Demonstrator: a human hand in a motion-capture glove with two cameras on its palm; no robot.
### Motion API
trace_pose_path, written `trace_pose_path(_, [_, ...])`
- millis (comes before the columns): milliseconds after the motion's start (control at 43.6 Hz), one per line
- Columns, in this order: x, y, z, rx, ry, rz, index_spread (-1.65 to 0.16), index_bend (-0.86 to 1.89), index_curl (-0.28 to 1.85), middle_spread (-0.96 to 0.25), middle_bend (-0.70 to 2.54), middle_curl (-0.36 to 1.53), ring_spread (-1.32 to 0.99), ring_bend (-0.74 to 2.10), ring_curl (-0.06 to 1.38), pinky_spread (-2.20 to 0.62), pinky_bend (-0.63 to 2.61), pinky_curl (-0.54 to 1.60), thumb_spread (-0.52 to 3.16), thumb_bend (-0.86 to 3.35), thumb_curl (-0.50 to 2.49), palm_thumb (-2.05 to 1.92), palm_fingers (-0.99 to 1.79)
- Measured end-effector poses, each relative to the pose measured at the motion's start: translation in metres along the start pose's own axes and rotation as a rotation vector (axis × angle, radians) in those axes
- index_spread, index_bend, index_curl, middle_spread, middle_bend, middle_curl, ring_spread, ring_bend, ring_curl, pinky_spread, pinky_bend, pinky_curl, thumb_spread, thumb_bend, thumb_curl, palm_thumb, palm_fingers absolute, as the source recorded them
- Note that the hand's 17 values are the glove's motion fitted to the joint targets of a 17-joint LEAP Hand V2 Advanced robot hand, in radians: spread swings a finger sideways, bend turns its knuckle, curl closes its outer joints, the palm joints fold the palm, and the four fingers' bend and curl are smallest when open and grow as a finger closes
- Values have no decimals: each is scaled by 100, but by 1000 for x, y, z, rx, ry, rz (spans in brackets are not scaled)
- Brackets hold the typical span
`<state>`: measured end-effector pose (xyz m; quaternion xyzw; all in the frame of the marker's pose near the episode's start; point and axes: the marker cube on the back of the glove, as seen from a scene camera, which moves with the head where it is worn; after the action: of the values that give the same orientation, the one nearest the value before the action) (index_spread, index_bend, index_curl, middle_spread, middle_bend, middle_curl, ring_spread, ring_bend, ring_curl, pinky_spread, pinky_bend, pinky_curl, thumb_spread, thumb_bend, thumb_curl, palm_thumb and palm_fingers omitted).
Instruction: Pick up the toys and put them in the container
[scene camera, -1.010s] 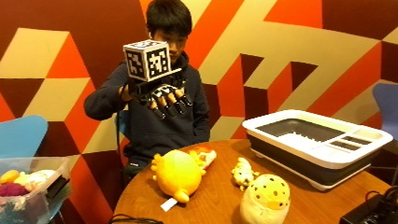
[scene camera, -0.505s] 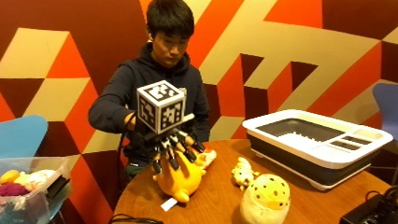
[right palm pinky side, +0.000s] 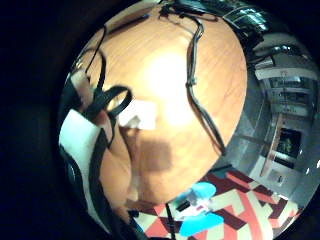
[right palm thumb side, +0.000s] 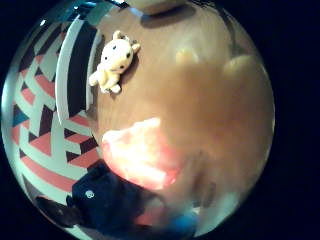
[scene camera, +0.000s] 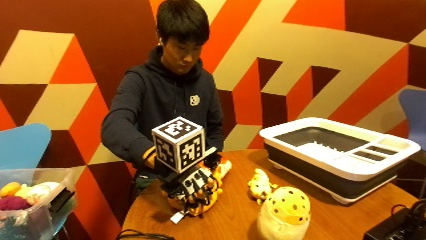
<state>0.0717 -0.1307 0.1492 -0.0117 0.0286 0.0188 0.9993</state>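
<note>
Nothing is in the container (scene camera: 339, 150) (right of frame) yet. The right hand (scene camera: 193, 186) lies on the orange toy (scene camera: 200, 200) at lower centre of the surface (scene camera: 233, 220); whether its fingers are clamped or apart, I cannot tell. The spotted toy (scene camera: 285, 212) and small toy (scene camera: 261, 184) wait beside it.

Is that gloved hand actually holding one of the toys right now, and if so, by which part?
The gloved right hand is down on the big orange plush toy, over its middle. Whether the grip has closed cannot be told; the fingers are hidden.

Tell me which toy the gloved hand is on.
The big orange plush, under the gloved right hand; the small spotted animal and the round spotted toy sit untouched.
</note>
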Motion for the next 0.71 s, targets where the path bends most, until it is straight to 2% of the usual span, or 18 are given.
trace_pose_path(115, [-5,0,-16,33,-93,-2,-35,30,26,-20,62,37,-33,96,36,-32,94,35,90,32,51,80,113])
trace_pose_path(252, [-42,18,-89,158,-248,-98,-40,43,33,-22,76,46,-38,107,43,-36,96,39,69,34,59,84,116])
trace_pose_path(459, [-150,41,-190,397,-374,-308,-47,59,44,-24,91,57,-43,117,50,-38,102,44,43,35,67,84,107])
trace_pose_path(551, [-193,30,-202,437,-473,-354,-49,65,50,-25,94,61,-44,119,53,-38,105,46,33,36,71,83,103])
trace_pose_path(711, [-266,-11,-183,458,-646,-374,-51,68,59,-25,99,67,-45,123,57,-39,110,49,20,37,75,81,94])
